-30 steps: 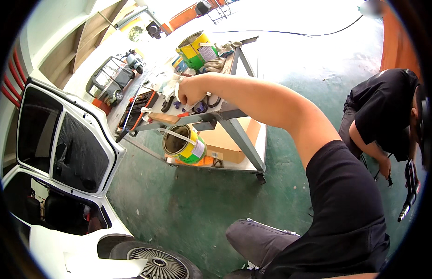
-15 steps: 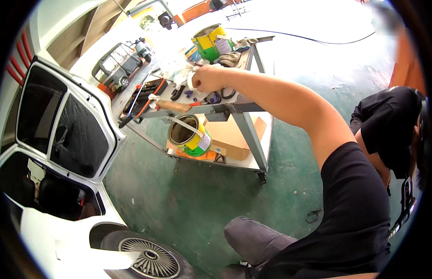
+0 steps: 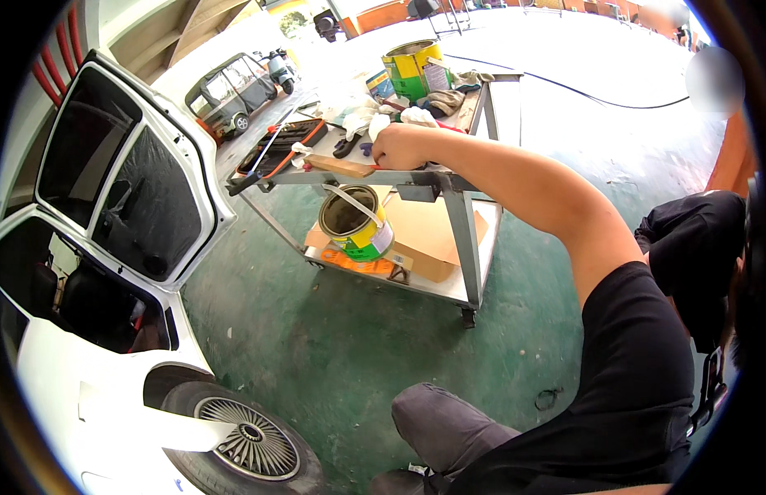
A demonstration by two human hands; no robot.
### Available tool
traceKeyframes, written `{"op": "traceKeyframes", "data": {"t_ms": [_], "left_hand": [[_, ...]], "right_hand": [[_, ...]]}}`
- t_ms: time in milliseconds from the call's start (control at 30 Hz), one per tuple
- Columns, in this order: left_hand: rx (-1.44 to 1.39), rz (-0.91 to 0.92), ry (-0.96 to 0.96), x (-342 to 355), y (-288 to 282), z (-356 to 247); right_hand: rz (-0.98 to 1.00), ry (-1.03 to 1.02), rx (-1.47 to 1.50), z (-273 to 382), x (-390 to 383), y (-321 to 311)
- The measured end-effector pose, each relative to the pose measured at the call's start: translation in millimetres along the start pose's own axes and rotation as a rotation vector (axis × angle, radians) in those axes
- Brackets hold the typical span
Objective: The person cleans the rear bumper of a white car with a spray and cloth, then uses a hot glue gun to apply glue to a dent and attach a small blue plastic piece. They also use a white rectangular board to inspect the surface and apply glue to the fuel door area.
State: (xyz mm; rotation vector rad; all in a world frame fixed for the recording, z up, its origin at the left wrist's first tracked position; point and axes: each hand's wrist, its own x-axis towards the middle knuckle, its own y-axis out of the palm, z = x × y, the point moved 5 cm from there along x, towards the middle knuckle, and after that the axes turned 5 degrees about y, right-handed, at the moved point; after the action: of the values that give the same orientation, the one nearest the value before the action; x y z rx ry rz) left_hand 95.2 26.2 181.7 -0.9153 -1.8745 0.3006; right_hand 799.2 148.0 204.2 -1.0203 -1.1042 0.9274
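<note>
White car (image 3: 94, 247) fills the 8–10 o'clock sector, rear hatch raised, spoked wheel (image 3: 247, 433) at 7 o'clock. Metal trolley worktop (image 3: 482, 177) stands at 12 o'clock on the green floor; lower shelf carries an open paint can (image 3: 354, 224) and a cardboard box (image 3: 428, 239). A second paint can (image 3: 412, 70) sits on top, far end. Right hand (image 3: 399, 147) rests on the worktop's near edge, fingers curled shut around a tool I cannot identify, just beside a wooden handle (image 3: 342, 167). Left hand unseen.
</note>
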Motion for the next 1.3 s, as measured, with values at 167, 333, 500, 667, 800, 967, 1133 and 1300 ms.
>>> {"op": "traceKeyframes", "data": {"t_ms": [167, 333, 500, 667, 800, 967, 1133, 1300], "left_hand": [[0.019, -0.043, -0.005, 3, -13, 10], [0.085, -0.134, -0.022, 3, -39, 28], [0.258, -0.368, -0.039, 8, -146, 88], [0.806, -0.57, 0.092, -43, -359, 237], [0.873, -0.673, -0.137, -95, -439, 263], [0.373, -1.038, -0.537, -81, -370, 161], [0.427, -1.055, -0.507, -73, -368, 139], [0.62, -0.985, -0.442, -87, -417, 192]], "right_hand": [[0.056, -0.026, -0.063, -7, 9, -3], [0.084, 0.11, -0.33, 7, 41, -16], [-0.194, 0.044, -0.105, 86, 106, -7], [-0.048, -0.086, -0.381, 51, 186, 74], [-0.11, -0.038, -0.251, 13, 226, 85], [-0.28, 0.081, -0.237, 8, 238, 71], [-0.437, 0.098, -0.157, 59, 218, 75], [-0.823, -0.301, 0.139, 154, 211, 66]]}}
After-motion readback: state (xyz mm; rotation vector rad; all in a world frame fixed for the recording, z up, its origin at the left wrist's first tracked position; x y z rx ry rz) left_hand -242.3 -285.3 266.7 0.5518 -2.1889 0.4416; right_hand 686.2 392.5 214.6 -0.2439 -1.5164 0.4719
